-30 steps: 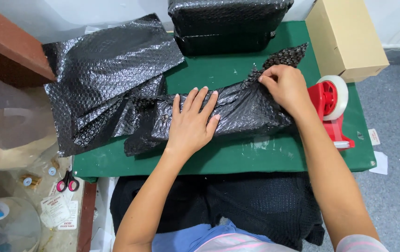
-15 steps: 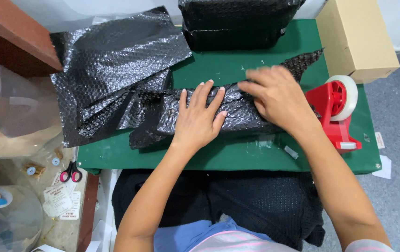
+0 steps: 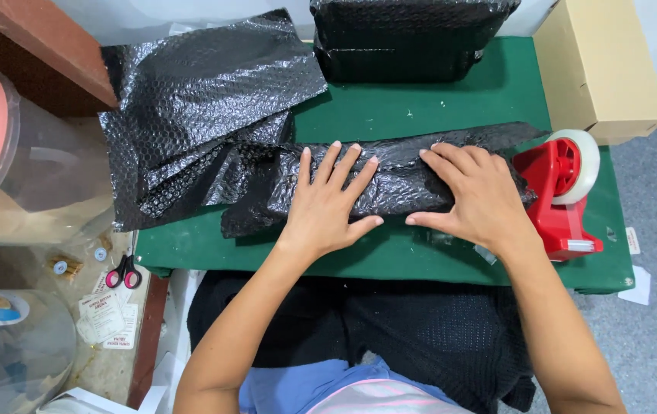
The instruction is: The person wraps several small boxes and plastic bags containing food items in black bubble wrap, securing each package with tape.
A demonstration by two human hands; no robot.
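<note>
We pressed our left hand [image 3: 327,205] and right hand [image 3: 472,196], both spread flat, on the black bubble-wrap bundle [image 3: 399,178], pinning its fold. The red tape dispenser [image 3: 563,193] waited at three o'clock.

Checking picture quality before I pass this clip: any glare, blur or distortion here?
Head view: sharp, with no motion blur on the left hand or right hand; bright glare streaks on the black bubble wrap; soft even light, faint shadows on the green table; mild wide-angle bending at the edges.

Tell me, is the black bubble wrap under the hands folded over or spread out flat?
Folded over. The bubble wrap forms a long bundle, pressed flat by the left hand and right hand.
</note>
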